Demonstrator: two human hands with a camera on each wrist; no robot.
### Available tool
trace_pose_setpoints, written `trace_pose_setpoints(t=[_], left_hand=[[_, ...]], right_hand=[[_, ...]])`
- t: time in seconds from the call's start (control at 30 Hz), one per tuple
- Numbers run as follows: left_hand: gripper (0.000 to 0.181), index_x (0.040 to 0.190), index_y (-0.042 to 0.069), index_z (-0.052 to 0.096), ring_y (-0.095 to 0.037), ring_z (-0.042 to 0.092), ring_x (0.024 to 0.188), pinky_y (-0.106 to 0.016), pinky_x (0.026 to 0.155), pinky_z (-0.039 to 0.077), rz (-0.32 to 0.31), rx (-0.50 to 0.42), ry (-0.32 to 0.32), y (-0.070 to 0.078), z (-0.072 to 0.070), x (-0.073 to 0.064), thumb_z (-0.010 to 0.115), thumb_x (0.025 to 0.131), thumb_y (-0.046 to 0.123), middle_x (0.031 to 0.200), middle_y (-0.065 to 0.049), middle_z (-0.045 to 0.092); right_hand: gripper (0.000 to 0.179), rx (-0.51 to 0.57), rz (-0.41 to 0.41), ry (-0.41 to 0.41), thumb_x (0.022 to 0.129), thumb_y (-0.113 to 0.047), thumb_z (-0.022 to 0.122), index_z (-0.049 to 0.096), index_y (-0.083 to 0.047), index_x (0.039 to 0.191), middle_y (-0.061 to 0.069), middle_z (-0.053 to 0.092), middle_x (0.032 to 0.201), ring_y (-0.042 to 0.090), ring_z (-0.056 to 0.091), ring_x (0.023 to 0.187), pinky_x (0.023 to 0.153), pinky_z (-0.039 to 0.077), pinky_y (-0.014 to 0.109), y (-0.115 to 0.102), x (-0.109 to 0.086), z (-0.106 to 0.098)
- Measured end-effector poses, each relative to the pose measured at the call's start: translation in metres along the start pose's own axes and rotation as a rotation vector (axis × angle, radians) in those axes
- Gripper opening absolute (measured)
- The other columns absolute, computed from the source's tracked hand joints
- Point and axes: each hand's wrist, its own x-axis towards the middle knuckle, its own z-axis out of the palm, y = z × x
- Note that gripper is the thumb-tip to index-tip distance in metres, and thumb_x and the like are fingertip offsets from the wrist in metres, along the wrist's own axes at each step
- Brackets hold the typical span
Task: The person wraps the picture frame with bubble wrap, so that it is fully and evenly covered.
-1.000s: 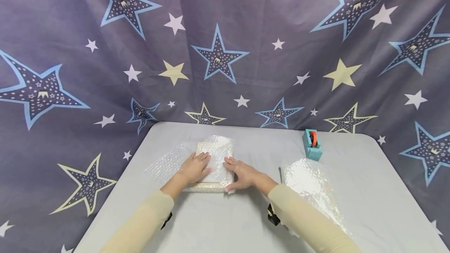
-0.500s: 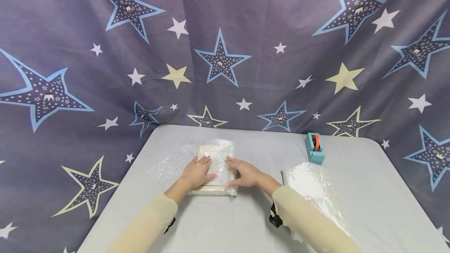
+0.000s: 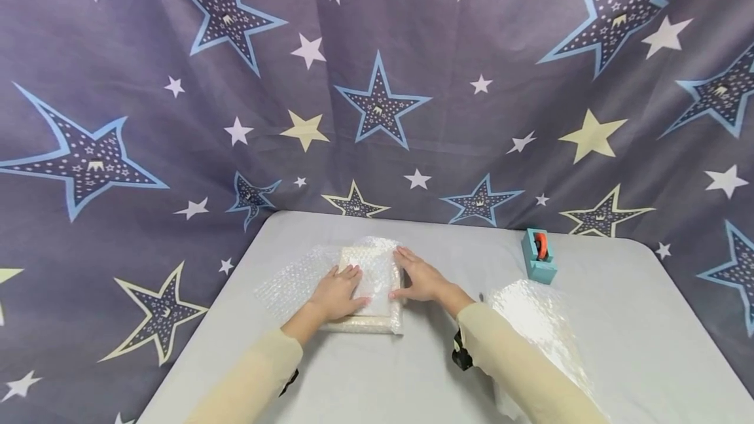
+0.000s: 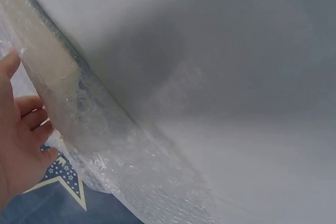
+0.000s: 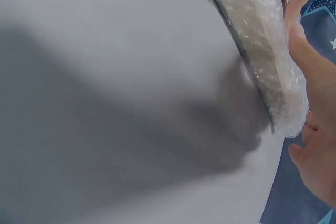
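Observation:
A flat rectangular object wrapped in bubble wrap point(image 3: 377, 270), with a pale wood-coloured border like a picture frame, lies near the table's middle in the head view. My left hand point(image 3: 337, 294) rests on its top with fingers spread. On its right edge lies my right hand point(image 3: 421, 280), thumb apart from the fingers, touching the wrap. A loose flap of bubble wrap point(image 3: 288, 283) spreads out to the left. In the left wrist view the wrapped edge point(image 4: 58, 82) runs beside my fingers; the right wrist view shows the padded side point(image 5: 262, 45) against my right hand.
A teal tape dispenser point(image 3: 538, 264) with an orange-red roll stands at the back right. Nearer, more bubble wrap point(image 3: 530, 309) lies on the light table point(image 3: 347, 378), partly under my right forearm. A star-patterned cloth point(image 3: 377, 169) hangs behind the table.
My right hand has slid along the object's right edge toward its far corner. The left hand stays on top, hardly moved. The head view has shifted slightly.

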Motion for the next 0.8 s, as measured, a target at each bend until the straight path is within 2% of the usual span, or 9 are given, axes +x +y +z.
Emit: trace_pose_setpoints(t=[0.27, 0.33, 0.57, 0.8], left_hand=[[0.074, 0.140, 0.000, 0.046, -0.031, 0.040, 0.141, -0.052, 0.120, 0.026, 0.002, -0.007, -0.001, -0.001, 0.000, -0.001, 0.052, 0.090, 0.054, 0.149, -0.015, 0.045], [0.074, 0.140, 0.000, 0.046, -0.032, 0.040, 0.141, -0.052, 0.120, 0.026, 0.002, -0.007, -0.001, 0.000, 0.000, -0.001, 0.052, 0.090, 0.054, 0.149, -0.015, 0.045], [0.077, 0.140, 0.000, 0.046, -0.031, 0.040, 0.141, -0.052, 0.120, 0.026, 0.009, 0.016, 0.022, -0.001, -0.001, 0.002, 0.053, 0.089, 0.056, 0.149, -0.015, 0.044], [0.079, 0.141, 0.000, 0.046, -0.032, 0.040, 0.141, -0.052, 0.120, 0.026, 0.009, 0.015, 0.001, -0.003, 0.002, 0.002, 0.055, 0.087, 0.058, 0.149, -0.015, 0.044]], right_hand=[[0.115, -0.050, -0.057, -0.043, 0.067, -0.046, 0.084, 0.024, 0.011, 0.147, 0.028, 0.021, 0.157, 0.042, 0.020, 0.148, 0.122, 0.022, 0.049, 0.002, 0.007, -0.002], [0.117, -0.053, -0.060, -0.064, 0.067, -0.046, 0.084, 0.022, 0.011, 0.147, 0.029, 0.020, 0.157, 0.042, 0.019, 0.148, 0.123, 0.021, 0.049, 0.002, 0.007, -0.002], [0.116, -0.089, 0.022, -0.152, 0.069, -0.048, 0.082, 0.020, 0.005, 0.150, 0.022, 0.016, 0.160, 0.036, 0.015, 0.150, 0.124, 0.019, 0.049, -0.002, 0.013, -0.011], [0.111, -0.136, -0.019, -0.122, 0.071, -0.050, 0.080, 0.024, 0.005, 0.149, 0.022, 0.020, 0.159, 0.035, 0.019, 0.150, 0.122, 0.022, 0.052, -0.005, 0.010, -0.008]])
